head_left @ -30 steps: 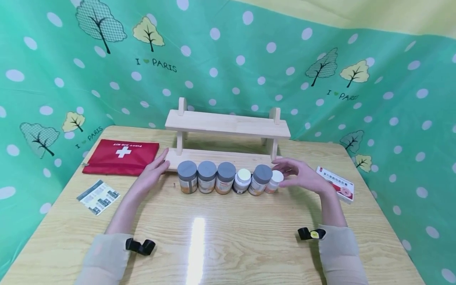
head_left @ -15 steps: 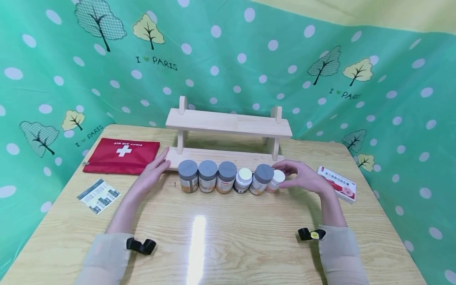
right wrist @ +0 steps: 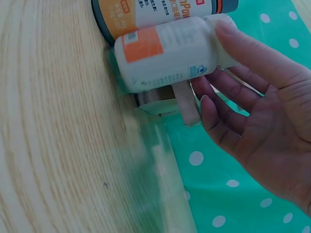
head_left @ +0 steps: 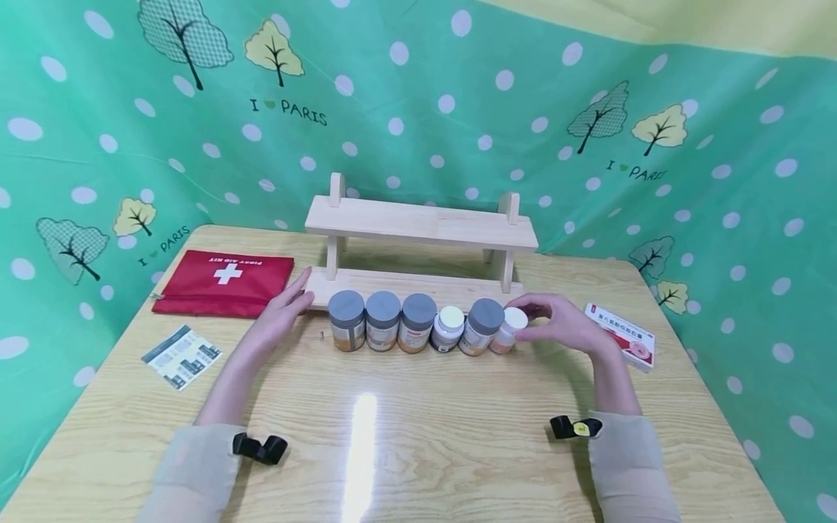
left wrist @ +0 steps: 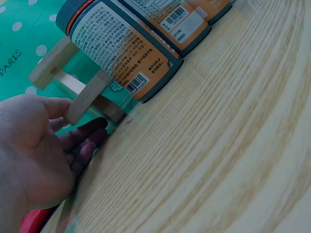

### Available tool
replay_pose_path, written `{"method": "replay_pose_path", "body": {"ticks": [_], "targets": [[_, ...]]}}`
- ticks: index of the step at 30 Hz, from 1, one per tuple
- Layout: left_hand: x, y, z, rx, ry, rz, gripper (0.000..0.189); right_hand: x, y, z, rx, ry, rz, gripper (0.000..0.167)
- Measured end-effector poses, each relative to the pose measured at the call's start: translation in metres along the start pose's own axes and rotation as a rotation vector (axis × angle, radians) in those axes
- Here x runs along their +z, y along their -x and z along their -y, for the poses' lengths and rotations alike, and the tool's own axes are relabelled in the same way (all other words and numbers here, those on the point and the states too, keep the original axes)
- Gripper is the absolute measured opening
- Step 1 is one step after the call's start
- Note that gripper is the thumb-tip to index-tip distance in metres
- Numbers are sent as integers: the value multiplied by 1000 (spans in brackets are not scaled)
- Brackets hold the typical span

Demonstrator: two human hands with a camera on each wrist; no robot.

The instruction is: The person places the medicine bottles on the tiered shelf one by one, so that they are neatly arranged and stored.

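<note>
A row of supplement bottles stands along the front of a two-tier wooden shelf (head_left: pixel 418 221). Most are wide jars with grey lids, such as the leftmost jar (head_left: pixel 348 330); among them is a dark-labelled bottle with a cream cap (head_left: pixel 451 318). At the right end, my right hand (head_left: pixel 564 325) holds a small white bottle (right wrist: pixel 165 51), thumb on its cap and fingers behind it. My left hand (head_left: pixel 277 316) touches the left end of the lower board (left wrist: pixel 90 97), thumb against the wood and other fingers loosely bent below. The nearest jar (left wrist: pixel 124 53) stands apart from that hand.
A red first aid kit pouch (head_left: pixel 229 280) lies left of the shelf, with a printed card (head_left: pixel 183 356) in front of it. Toward the right edge of the table (head_left: pixel 458 436) lies a white and red medicine box (head_left: pixel 621 334). Polka-dot green cloth (head_left: pixel 418 109) hangs behind.
</note>
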State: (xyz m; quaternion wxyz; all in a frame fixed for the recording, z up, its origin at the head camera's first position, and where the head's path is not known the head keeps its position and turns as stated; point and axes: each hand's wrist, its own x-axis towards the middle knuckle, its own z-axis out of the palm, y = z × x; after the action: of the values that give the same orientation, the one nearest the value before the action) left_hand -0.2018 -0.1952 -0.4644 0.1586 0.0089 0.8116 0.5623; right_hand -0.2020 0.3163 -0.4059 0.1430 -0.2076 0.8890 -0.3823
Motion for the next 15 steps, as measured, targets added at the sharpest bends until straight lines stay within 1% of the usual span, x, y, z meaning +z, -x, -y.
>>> {"method": "replay_pose_path", "body": {"ticks": [5, 9, 11, 13, 15], "targets": [[0, -1, -1, 8, -2, 2, 67, -5, 5, 0, 13, -6, -39, 47], [0, -2, 0, 14, -12, -9, 67, -9, 7, -3, 6, -29, -62, 43], [0, -3, 1, 26, -15, -16, 66, -11, 8, -4, 3, -40, -72, 42], [0, -3, 1, 35, -17, -18, 66, -12, 9, -6, -4, -62, -80, 41], [0, -3, 2, 31, -9, -11, 65, -13, 11, -6, -13, -88, -84, 41]]}}
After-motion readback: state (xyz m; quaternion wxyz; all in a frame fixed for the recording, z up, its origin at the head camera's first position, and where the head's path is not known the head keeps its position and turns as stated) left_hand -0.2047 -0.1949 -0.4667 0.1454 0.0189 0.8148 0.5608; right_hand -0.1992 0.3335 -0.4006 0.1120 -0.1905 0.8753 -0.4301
